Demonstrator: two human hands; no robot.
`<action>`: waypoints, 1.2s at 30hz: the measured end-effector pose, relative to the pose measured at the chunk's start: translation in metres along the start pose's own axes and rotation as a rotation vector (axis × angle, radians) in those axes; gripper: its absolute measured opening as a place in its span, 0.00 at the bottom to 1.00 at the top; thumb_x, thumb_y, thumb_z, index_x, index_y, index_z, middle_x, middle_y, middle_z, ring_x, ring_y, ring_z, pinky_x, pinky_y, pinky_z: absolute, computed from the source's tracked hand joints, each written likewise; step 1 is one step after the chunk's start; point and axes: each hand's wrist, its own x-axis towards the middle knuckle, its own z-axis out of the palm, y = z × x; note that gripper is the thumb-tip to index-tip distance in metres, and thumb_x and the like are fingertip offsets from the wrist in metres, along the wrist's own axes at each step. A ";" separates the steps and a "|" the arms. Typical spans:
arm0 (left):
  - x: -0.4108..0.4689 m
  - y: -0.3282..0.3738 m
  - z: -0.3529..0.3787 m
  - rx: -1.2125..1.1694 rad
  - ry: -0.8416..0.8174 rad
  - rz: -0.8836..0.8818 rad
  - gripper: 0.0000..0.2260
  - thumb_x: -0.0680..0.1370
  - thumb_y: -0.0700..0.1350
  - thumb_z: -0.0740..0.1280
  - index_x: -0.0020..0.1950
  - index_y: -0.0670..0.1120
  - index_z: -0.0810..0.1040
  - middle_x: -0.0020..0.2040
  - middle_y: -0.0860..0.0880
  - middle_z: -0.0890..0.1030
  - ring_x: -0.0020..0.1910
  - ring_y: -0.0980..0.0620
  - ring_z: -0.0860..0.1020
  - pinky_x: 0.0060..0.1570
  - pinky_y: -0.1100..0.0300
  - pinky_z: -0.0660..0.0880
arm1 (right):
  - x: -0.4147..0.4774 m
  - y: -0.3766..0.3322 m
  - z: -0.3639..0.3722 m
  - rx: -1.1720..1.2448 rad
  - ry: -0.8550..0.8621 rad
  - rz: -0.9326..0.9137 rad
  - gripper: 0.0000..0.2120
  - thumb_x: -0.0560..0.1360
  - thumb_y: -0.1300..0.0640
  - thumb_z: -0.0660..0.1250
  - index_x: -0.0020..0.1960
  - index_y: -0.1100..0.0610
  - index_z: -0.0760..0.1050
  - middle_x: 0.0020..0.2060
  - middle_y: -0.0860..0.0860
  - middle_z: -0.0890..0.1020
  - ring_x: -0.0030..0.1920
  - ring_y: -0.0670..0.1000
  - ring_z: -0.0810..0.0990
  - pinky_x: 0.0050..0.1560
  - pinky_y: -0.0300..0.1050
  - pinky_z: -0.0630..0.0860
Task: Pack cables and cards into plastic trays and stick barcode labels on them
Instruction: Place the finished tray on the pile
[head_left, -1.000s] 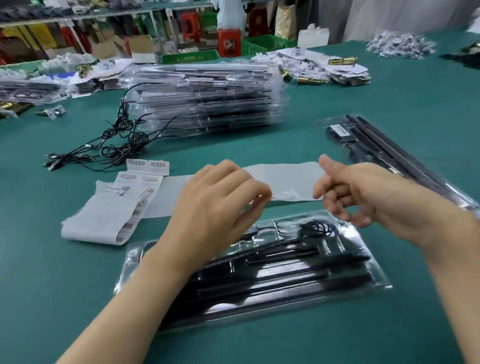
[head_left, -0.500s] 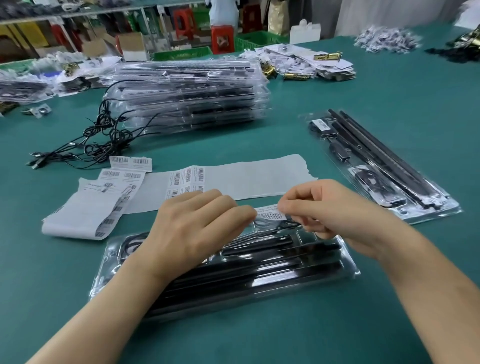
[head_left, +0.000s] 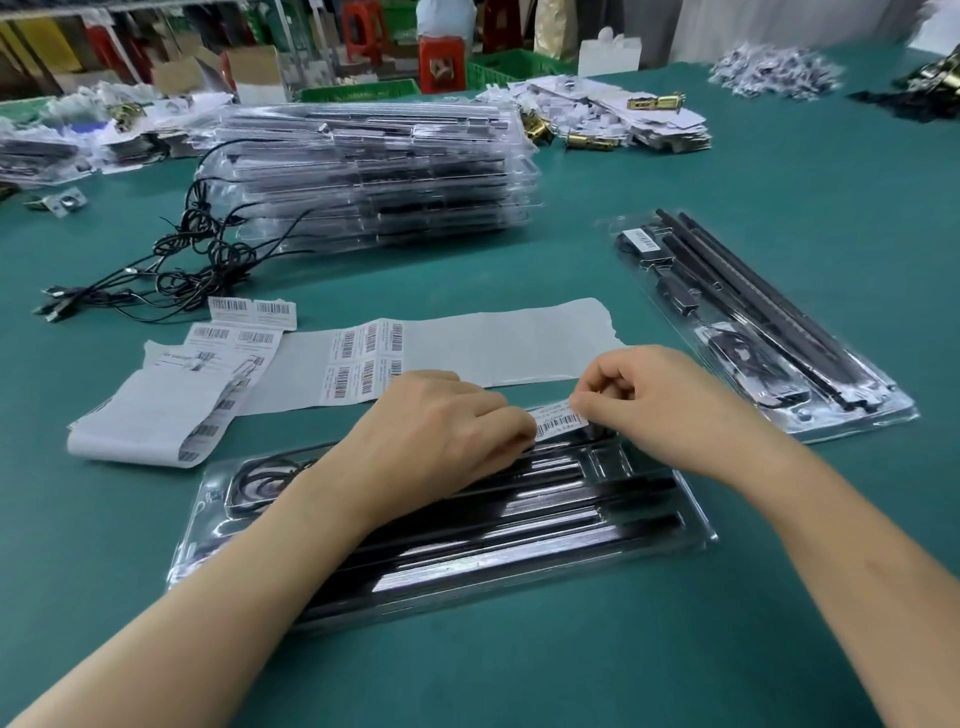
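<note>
A clear plastic tray (head_left: 613, 551) packed with black strips and a coiled black cable lies in front of me on the green table. Over the tray's far edge, a white barcode label (head_left: 558, 422) is stretched between my two hands. My left hand (head_left: 441, 436) pinches its left end with curled fingers, the hand lying over the tray. My right hand (head_left: 654, 400) pinches its right end between thumb and forefinger. Just beyond, a long label backing strip (head_left: 493, 345) carries several barcode labels near its left part.
A labelled, packed tray (head_left: 779, 332) lies at the right. A tall stack of clear trays (head_left: 374, 171) stands behind, with tangled black cables (head_left: 171, 270) to its left. Folded label sheets (head_left: 156, 410) lie at the left. Paper cards and gold parts (head_left: 613, 119) sit far back.
One second ago my hands were apart above the tray, no label visible. They have come down and together, and the barcode label now spans between them at the tray's far edge.
</note>
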 end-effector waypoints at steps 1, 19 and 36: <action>0.000 0.000 0.001 -0.006 -0.002 -0.002 0.07 0.82 0.46 0.69 0.47 0.47 0.84 0.35 0.51 0.81 0.30 0.46 0.78 0.31 0.54 0.75 | 0.000 0.001 0.001 -0.012 0.005 -0.002 0.07 0.77 0.52 0.71 0.40 0.48 0.81 0.30 0.39 0.80 0.29 0.39 0.74 0.31 0.29 0.70; -0.001 0.001 0.005 -0.013 0.003 -0.002 0.08 0.83 0.45 0.67 0.48 0.47 0.84 0.35 0.51 0.78 0.30 0.46 0.74 0.28 0.53 0.72 | -0.007 0.008 0.015 -0.116 0.092 0.006 0.07 0.77 0.51 0.69 0.40 0.47 0.78 0.33 0.41 0.82 0.34 0.43 0.77 0.30 0.36 0.68; -0.003 0.006 -0.011 -0.038 -0.197 -0.075 0.12 0.85 0.52 0.61 0.59 0.50 0.82 0.64 0.52 0.80 0.62 0.49 0.78 0.54 0.50 0.77 | -0.040 -0.020 0.034 -0.552 0.338 -0.038 0.06 0.81 0.47 0.65 0.49 0.49 0.74 0.45 0.45 0.76 0.45 0.52 0.76 0.40 0.47 0.68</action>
